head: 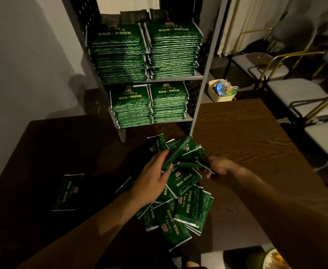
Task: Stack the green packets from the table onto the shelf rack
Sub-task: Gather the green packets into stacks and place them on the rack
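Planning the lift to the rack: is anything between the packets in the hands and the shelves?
Nothing visible. Left hand and right hand hold packets just before the shelf rack, whose open front faces them; both shelves already hold stacks.

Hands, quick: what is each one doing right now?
Left hand: its grip pinches a tilted shiny green foil packet.
Right hand: fingers curl round flat green packets on the pile.
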`<state>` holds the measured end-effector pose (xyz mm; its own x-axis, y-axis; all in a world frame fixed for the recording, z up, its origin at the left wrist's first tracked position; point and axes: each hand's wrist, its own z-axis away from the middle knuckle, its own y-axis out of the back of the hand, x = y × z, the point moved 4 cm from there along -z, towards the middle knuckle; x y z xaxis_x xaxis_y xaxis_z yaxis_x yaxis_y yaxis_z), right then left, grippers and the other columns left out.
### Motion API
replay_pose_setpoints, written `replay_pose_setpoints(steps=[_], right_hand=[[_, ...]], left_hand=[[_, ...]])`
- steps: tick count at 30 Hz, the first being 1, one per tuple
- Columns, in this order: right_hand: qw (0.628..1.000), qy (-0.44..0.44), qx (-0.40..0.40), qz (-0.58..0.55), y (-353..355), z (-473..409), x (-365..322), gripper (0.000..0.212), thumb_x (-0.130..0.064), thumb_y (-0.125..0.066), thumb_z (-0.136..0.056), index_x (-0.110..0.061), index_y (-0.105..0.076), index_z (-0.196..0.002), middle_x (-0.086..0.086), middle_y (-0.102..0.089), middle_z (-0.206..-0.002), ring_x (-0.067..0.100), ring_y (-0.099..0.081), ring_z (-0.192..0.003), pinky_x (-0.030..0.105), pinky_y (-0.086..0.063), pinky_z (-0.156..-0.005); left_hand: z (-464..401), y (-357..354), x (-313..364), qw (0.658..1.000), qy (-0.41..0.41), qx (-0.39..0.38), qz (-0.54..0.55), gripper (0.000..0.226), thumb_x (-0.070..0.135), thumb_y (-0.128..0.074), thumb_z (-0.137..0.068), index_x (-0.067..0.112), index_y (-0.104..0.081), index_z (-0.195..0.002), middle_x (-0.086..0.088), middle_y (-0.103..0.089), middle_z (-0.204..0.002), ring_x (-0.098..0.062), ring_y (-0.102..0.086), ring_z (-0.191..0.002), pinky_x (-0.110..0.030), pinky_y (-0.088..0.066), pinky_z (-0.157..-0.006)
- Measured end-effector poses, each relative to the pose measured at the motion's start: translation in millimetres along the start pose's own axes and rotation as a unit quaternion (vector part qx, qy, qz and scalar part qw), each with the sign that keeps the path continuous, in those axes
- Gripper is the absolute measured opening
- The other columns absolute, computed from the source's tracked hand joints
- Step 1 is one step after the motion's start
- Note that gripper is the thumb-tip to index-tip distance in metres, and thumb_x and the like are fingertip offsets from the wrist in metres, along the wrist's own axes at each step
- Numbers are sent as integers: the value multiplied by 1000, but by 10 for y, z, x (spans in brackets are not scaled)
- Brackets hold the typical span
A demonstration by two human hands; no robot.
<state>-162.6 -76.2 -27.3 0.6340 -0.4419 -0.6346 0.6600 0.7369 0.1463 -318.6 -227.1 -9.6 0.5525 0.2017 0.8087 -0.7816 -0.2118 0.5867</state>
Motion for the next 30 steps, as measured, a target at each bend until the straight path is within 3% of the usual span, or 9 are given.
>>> replay_pose_setpoints(steps=[4, 7, 10, 12, 15, 19, 23, 26, 30], right_hand=[[995, -32, -25, -87, -81, 18, 39, 28, -15, -38, -108, -3, -57, -92, 2, -52, -58, 7, -38, -39, 16, -33, -36], [991, -43, -24, -124, -138, -12, 44, 26, -14, -36, -108, -3, -58, -100, 1, -52, -53, 6, -36, -38, 16, -31, -38], [989, -44, -18, -141, -167, -15, 35, 30, -9, -33, -108, -1, -57, -92, 0, -49, -43, 4, -35, -29, 15, -29, -42], [993, -41, -6, -110, -141, -39, 31, 29, -7, -33, -108, -1, -57, -93, 4, -49, -57, 4, -36, -29, 15, -31, -36], [995, -48, 5, -87, -72, -96, 39, 30, -4, -33, -106, -2, -55, -86, 6, -45, -69, 4, -41, -29, 15, -35, -34], [987, -66, 11, -149, -97, -44, 38, 20, -9, -42, -105, -2, -56, -93, 6, -49, -70, 6, -47, -39, 13, -38, -34], [977, -70, 16, -201, -129, -72, 42, 19, -9, -43, -105, -4, -58, -95, 9, -52, -83, 10, -49, -56, 13, -42, -36], [975, -68, 21, -211, -139, -84, 54, 21, -11, -42, -105, -2, -57, -94, 10, -54, -80, 9, -54, -43, 15, -46, -38], [975, -4, 93, -200, -37, -24, 12, 18, -19, -54, -101, -5, -63, -95, 8, -63, -79, 13, -60, -53, 24, -48, -42]], left_hand=[[60, -96, 60, 996, -40, -63, -41, 54, 26, -41, -99, 33, -27, -151, 4, -38, -153, -17, -45, -135, -42, -41, -112], [72, -145, 8, 992, -16, -98, -77, 56, 24, -44, -101, 29, -25, -153, -4, -45, -145, -22, -49, -129, -38, -44, -106], [84, -153, -103, 994, 22, -80, -63, 60, 52, -33, -94, 33, -29, -151, -4, -53, -138, -22, -54, -124, -46, -50, -102], [75, -138, -202, 997, 54, -55, -16, 56, 66, -27, -94, 39, -40, -141, -3, -60, -130, -21, -60, -115, -48, -55, -93], [29, -74, -221, 993, 77, -1, 87, 29, 56, -36, -102, 45, -52, -125, -3, -66, -118, -19, -70, -94, -44, -62, -75], [33, -75, -176, 977, 96, -19, 190, 45, 54, -45, -97, 29, -56, -132, -2, -69, -123, -13, -73, -100, -32, -61, -84], [85, -131, -230, 983, 98, -68, 138, 75, 75, -63, -77, 33, -51, -137, 10, -67, -125, -6, -67, -111, -36, -54, -96], [63, -172, -251, 988, 98, -56, 110, 53, 50, -69, -89, 32, -52, -136, 11, -66, -124, -4, -65, -112, -31, -54, -95], [-8, -59, -295, 958, 187, 78, 203, 17, 20, -62, -99, 20, -63, -115, 3, -71, -105, -9, -69, -92, -15, -54, -68]])
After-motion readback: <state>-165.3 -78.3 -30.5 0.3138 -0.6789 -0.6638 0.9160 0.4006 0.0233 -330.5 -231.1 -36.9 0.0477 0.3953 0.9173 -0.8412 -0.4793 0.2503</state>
